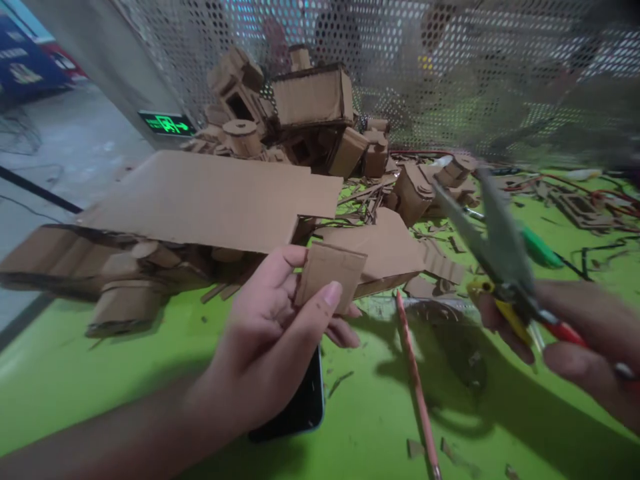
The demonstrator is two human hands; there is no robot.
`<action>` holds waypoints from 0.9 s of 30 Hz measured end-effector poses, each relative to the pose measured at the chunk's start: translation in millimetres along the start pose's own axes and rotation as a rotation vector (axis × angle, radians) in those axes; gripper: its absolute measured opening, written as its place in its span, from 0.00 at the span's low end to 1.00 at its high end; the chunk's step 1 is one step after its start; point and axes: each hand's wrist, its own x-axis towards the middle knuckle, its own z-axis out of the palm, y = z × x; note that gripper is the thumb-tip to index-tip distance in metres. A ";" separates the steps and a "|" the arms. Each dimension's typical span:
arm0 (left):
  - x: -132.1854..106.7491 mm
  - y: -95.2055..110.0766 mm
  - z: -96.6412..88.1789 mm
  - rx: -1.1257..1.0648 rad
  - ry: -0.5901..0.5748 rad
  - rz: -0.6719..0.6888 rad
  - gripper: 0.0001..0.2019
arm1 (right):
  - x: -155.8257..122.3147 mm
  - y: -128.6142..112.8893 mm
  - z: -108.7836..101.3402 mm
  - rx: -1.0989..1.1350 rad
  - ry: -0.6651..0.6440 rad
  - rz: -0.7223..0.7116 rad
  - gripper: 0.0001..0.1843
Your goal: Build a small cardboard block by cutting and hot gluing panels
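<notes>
Between the thumb and fingers of my left hand is a small square piece of cardboard, held up over the table. My right hand grips a pair of shears with red and yellow handles; their blades stand apart and point up and away, clear of the cardboard piece. Motion blurs the right hand and the shears slightly. Partly hidden beneath my left hand lies a black phone. A pinkish pencil rests on the table between my two hands, beside a clear ruler.
A large cardboard sheet lies over cardboard parts at the left. Cardboard models are heaped against a perforated metal screen. Scraps and wires litter the green table. A green-handled tool lies behind the shears.
</notes>
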 end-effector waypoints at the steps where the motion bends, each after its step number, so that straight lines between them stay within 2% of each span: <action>1: 0.0 1.7 0.3 0.009 0.007 0.013 0.06 | 1.1 -3.9 0.7 -0.029 -0.074 -0.020 0.33; 4: 0.3 7.9 1.4 0.070 0.011 0.056 0.04 | 12.0 -19.1 4.4 -0.021 -0.284 -0.023 0.40; 7: -0.1 12.6 1.7 0.160 -0.011 0.107 0.04 | 16.8 -28.6 8.5 0.051 -0.384 -0.001 0.40; 11: -0.6 12.4 1.1 0.302 -0.014 0.242 0.19 | 10.2 -26.9 13.0 0.050 -0.424 -0.020 0.38; 15: 1.1 10.1 1.2 0.406 0.043 0.324 0.21 | 10.9 -28.4 15.5 0.020 -0.435 -0.040 0.35; 19: 1.2 10.4 1.4 0.430 0.014 0.318 0.24 | 17.3 -33.5 16.5 0.050 -0.473 -0.040 0.33; 21: -0.5 10.4 0.2 0.439 0.017 0.290 0.24 | 18.3 -27.4 17.9 0.057 -0.488 -0.030 0.28; 24: -3.1 10.0 -2.2 0.432 0.016 0.244 0.24 | 15.8 -5.0 21.4 0.073 -0.560 -0.067 0.19; 27: -3.1 10.0 -3.1 0.432 0.010 0.232 0.24 | 11.9 13.8 24.1 0.054 -0.610 -0.079 0.18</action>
